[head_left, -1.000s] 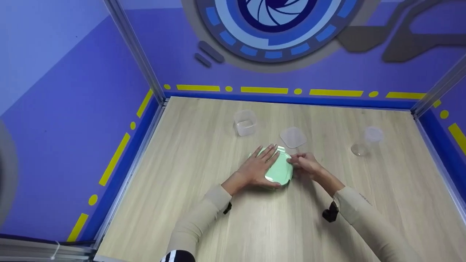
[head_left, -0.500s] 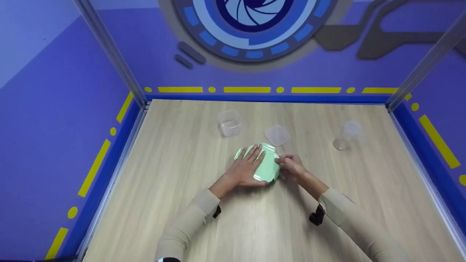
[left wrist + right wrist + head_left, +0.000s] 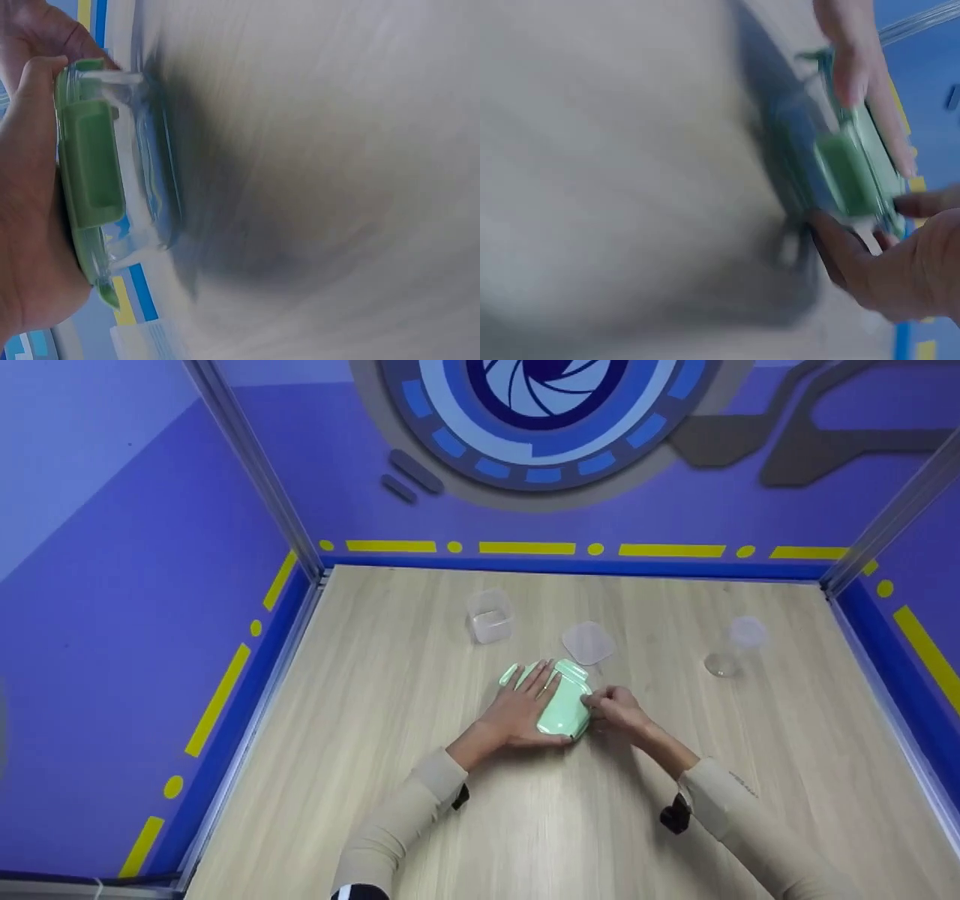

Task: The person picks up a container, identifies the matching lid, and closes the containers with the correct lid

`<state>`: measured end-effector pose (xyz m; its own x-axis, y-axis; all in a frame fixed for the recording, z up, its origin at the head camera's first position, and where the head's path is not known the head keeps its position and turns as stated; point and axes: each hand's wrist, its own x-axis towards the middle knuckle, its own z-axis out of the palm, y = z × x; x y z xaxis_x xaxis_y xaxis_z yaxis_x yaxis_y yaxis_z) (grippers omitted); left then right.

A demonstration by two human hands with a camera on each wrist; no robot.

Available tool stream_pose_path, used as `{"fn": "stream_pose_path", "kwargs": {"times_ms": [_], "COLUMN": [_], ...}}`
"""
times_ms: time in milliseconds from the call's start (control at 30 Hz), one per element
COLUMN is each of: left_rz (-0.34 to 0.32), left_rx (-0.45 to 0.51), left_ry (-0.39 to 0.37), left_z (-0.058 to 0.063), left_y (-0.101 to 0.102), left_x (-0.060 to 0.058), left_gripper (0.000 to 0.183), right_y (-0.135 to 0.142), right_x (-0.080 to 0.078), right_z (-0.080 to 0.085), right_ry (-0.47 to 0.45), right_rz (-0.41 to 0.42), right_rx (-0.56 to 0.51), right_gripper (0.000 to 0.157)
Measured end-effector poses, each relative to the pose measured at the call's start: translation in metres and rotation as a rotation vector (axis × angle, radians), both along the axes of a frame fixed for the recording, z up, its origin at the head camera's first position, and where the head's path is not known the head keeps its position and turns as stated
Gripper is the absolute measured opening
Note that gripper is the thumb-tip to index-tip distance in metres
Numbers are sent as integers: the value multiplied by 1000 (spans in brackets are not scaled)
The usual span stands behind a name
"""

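Observation:
A clear food container with a light green lid (image 3: 564, 709) stands on the table in the head view. My left hand (image 3: 521, 712) lies across the lid's left part, fingers spread and straight, thumb along the near edge. With bent fingers my right hand (image 3: 619, 710) grips the container's right edge. In the right wrist view its thumb touches the lid (image 3: 877, 150) while another finger is lower on the side. A green locking flap (image 3: 94, 163) lies down against the clear side wall in the left wrist view. Another flap (image 3: 571, 670) sticks out at the far edge.
Beyond the container are a small clear square tub (image 3: 491, 619) and a flat translucent lid (image 3: 589, 643). Farther right, a small clear round jar (image 3: 721, 664) stands near a pale round lid (image 3: 748, 631). Blue panels (image 3: 420, 521) border the wooden table (image 3: 360, 660).
The head view has shifted slightly. My right hand has moved a little toward the near side along the container's right edge. My left hand stays on the lid.

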<state>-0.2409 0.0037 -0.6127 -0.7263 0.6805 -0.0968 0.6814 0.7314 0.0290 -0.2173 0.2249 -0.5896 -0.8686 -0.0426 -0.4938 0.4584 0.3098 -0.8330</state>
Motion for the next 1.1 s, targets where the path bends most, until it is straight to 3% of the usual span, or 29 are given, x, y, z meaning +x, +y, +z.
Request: {"fn": "stream_pose_path", "kwargs": {"times_ms": [167,333,700,867,1100], "left_rz": [-40,-70,-33,20,41], "left_rx": [-11,4,13,23,25], "left_ry": [-1,-17,29,36,58], "left_z": [2,1,-4,-3,-4], "left_y": [-2,-3,-5,-6,-7], "left_x": [-4,-6,-4,-6,-9], "left_gripper": [113,114,114,113,112], "right_y": [14,18,7,4,-6], "right_x": [-15,-30,-22,-9,11], "right_z": [3,-1,-1,-2,-4], "right_ry": [64,24,-6,-65,-109], "right_rz": [211,229,49,-18,-205], "right_rx": [-39,-20,-12,-173,-385], "right_gripper": [54,45,40,34,24]}}
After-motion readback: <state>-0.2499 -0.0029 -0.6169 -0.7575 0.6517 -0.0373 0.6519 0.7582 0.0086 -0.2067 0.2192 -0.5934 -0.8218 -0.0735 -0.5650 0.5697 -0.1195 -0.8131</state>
